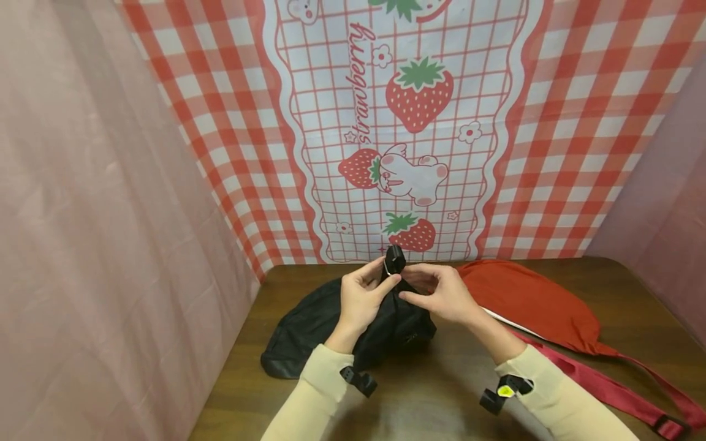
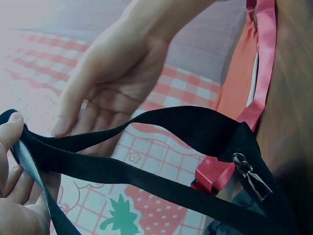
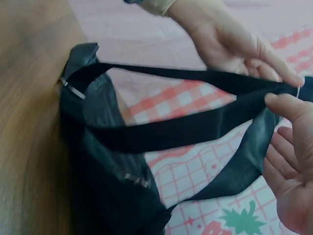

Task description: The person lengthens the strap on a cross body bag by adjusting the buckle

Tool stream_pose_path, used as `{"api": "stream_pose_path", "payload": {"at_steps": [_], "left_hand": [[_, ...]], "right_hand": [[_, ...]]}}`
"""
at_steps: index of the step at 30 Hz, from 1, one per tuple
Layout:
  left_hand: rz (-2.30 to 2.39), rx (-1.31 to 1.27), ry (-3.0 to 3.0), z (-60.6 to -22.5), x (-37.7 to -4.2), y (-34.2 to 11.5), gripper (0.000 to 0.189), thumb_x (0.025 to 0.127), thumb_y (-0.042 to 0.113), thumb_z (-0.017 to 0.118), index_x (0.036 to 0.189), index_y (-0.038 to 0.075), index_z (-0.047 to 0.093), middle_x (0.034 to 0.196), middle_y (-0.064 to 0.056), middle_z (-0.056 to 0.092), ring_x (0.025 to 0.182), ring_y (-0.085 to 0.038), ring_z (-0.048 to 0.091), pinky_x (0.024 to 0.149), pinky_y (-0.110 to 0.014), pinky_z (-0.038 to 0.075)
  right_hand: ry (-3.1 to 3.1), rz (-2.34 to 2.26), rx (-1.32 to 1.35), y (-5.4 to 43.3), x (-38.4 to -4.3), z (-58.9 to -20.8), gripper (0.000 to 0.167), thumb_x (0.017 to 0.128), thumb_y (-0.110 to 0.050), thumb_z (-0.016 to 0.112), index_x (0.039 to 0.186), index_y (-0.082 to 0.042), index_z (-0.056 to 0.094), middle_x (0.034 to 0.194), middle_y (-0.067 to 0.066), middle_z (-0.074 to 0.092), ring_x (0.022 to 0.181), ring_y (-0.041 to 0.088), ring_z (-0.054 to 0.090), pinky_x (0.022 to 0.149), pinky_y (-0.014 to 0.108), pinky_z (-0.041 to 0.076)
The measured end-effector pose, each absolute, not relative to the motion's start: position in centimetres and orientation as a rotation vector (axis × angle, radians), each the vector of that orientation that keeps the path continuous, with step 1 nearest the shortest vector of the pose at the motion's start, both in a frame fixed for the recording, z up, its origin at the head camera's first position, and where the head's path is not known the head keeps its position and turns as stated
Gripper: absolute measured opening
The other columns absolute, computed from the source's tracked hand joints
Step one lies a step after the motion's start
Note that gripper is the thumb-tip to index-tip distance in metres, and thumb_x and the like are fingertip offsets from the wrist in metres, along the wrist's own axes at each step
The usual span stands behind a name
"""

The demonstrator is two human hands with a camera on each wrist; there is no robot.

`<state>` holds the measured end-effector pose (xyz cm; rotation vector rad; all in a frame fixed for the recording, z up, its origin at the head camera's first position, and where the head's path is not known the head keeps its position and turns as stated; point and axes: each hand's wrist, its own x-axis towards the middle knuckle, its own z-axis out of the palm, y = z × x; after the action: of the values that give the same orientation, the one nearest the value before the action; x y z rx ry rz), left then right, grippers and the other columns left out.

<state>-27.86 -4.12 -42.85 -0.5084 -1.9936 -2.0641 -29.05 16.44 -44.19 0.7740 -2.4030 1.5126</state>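
A black shoulder bag [image 1: 309, 324] lies on the table, its black strap [image 3: 171, 134] lifted up from it. Near the gathered, folded end of the strap [image 1: 394, 260], my left hand [image 1: 361, 300] pinches it between thumb and fingers. A thin white band [image 3: 298, 91] shows at that end. My right hand [image 1: 447, 294] is on the other side, thumb and fingers spread apart around the strap, the thumb tip overlapping it in the right wrist view. A metal zipper pull [image 2: 253, 178] hangs on the bag in the left wrist view.
To the right lies an orange-red bag [image 1: 529, 300] with a red strap [image 1: 601, 383] and a black buckle [image 1: 669, 427] near the table's right edge. A strawberry-print checkered cloth [image 1: 419, 135] hangs behind the wooden table [image 1: 441, 392]. Pink curtains [image 1: 110, 214] flank it.
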Motion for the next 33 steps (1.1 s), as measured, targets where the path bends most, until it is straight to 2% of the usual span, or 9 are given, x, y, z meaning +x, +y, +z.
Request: {"api": "stream_pose_path", "payload": {"at_steps": [5, 9, 13, 19, 26, 33], "left_hand": [[-2.047, -0.508, -2.011, -42.80, -27.63, -3.92, 0.044, 0.093, 0.011, 0.084, 0.135, 0.004, 0.073, 0.129, -0.020, 0.076, 0.124, -0.031, 0.072, 0.107, -0.031, 0.057], [-2.042, -0.500, -2.028, -42.70, -27.58, -3.94, 0.044, 0.094, 0.012, 0.084, 0.136, 0.004, 0.073, 0.129, -0.020, 0.076, 0.124, -0.031, 0.072, 0.107, -0.032, 0.057], [-2.028, -0.497, -2.018, -42.52, -27.65, -4.10, 0.044, 0.094, 0.012, 0.083, 0.136, 0.006, 0.073, 0.131, -0.018, 0.075, 0.125, -0.030, 0.072, 0.107, -0.031, 0.057], [-2.062, -0.529, -1.989, -42.69, -27.71, -4.00, 0.045, 0.094, 0.011, 0.083, 0.137, 0.007, 0.072, 0.132, -0.018, 0.075, 0.125, -0.031, 0.072, 0.107, -0.030, 0.057], [-2.048, -0.528, -1.979, -42.70, -27.88, -3.94, 0.045, 0.094, 0.011, 0.083, 0.137, 0.007, 0.072, 0.133, -0.018, 0.074, 0.126, -0.031, 0.071, 0.107, -0.028, 0.057], [-2.064, -0.531, -1.988, -42.70, -28.01, -3.99, 0.045, 0.094, 0.010, 0.083, 0.137, 0.006, 0.072, 0.134, -0.018, 0.074, 0.128, -0.029, 0.071, 0.109, -0.029, 0.055]], "right_hand": [[-2.349, 1.440, 0.713, 15.80, -28.49, -43.85, 0.039, 0.086, -0.022, 0.092, 0.122, -0.012, 0.081, 0.111, 0.005, 0.083, 0.099, 0.019, 0.080, 0.083, 0.025, 0.065], [-2.329, 1.364, 0.682, 15.72, -28.11, -44.01, 0.038, 0.085, -0.019, 0.092, 0.121, -0.011, 0.082, 0.112, 0.008, 0.083, 0.098, 0.023, 0.081, 0.081, 0.030, 0.066], [-2.301, 1.339, 0.706, 15.82, -28.13, -44.10, 0.039, 0.086, -0.011, 0.090, 0.123, -0.011, 0.081, 0.114, 0.008, 0.082, 0.098, 0.023, 0.081, 0.083, 0.034, 0.067], [-2.274, 1.300, 0.733, 15.52, -28.26, -44.08, 0.040, 0.084, -0.010, 0.090, 0.123, -0.010, 0.080, 0.113, 0.008, 0.082, 0.096, 0.022, 0.081, 0.082, 0.033, 0.067], [-2.294, 1.283, 0.706, 15.53, -28.06, -44.46, 0.043, 0.085, -0.005, 0.087, 0.127, -0.009, 0.078, 0.117, 0.011, 0.081, 0.100, 0.028, 0.081, 0.083, 0.042, 0.067], [-2.289, 1.292, 0.724, 15.62, -28.26, -44.57, 0.043, 0.086, -0.009, 0.089, 0.127, -0.009, 0.077, 0.119, 0.011, 0.081, 0.102, 0.028, 0.080, 0.086, 0.040, 0.067]]}}
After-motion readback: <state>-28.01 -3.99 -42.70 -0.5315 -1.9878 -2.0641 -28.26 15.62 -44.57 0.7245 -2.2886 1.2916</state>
